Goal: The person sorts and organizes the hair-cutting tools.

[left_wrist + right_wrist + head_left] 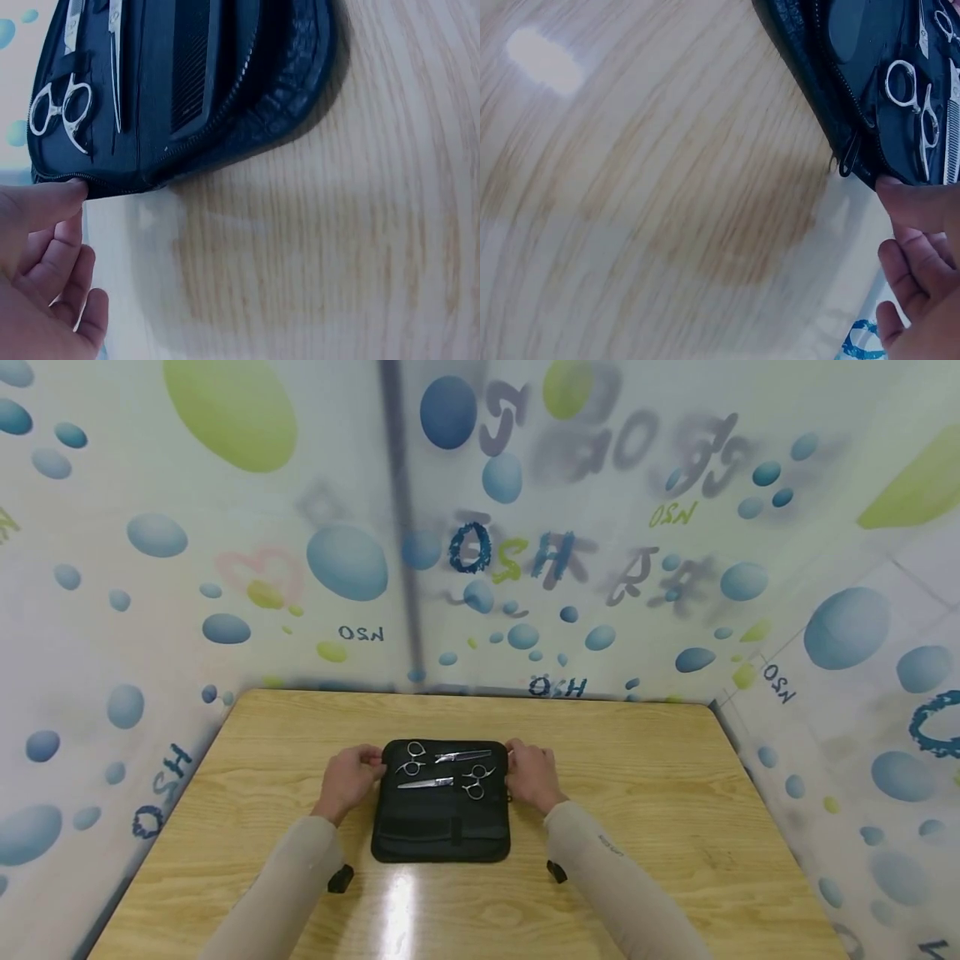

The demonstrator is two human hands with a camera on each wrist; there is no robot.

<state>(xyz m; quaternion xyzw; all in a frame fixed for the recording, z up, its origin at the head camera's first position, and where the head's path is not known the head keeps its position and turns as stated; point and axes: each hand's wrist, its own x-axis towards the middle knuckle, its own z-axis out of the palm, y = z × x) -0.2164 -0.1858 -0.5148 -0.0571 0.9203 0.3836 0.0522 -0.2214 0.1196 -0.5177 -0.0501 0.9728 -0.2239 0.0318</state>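
Note:
A black zip case [412, 847] lies open on the table, its inside facing up. Two pairs of silver scissors sit in it, handles at opposite ends: thinning scissors [465, 756] at the back and straight-bladed scissors [426, 783] in front. The left wrist view also shows a dark comb [191, 64] in the case. My left hand [351, 781] pinches the case's left edge near the back corner, thumb on top. On the opposite edge, my right hand [534, 775] pinches the rim beside the zip pull [850, 154]. Fingertips under the rim are hidden.
The case rests on a wood-grain table [645, 827]. Behind it and along both sides stand pale walls [465, 635] printed with blue and green ovals. Light reflects off the tabletop in front of the case.

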